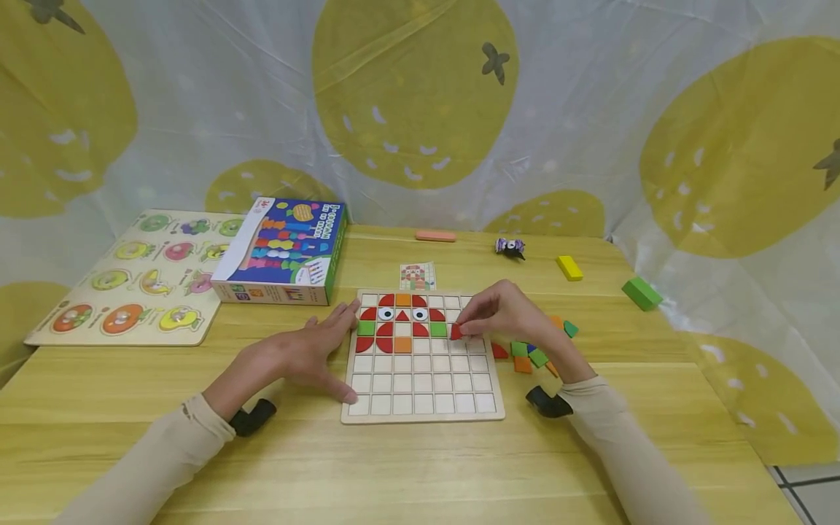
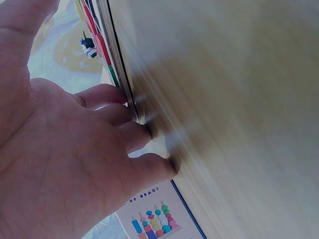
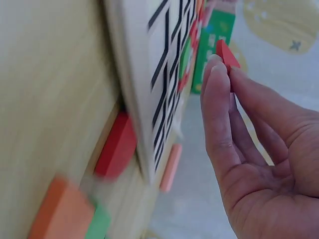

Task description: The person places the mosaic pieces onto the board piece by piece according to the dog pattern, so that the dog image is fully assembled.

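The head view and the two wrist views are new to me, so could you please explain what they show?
There is no machine here, just a person's two bare hands. The head picture looks forward and down; each wrist picture comes from a camera on that wrist.

On the wooden table lies a gridded board, partly filled with coloured pieces. Beyond it is a small picture card; to its left, a box and a fruit board; to its right, loose pieces.

The left hand touches the gridded board's left edge. The right hand pinches a red piece between its fingers.
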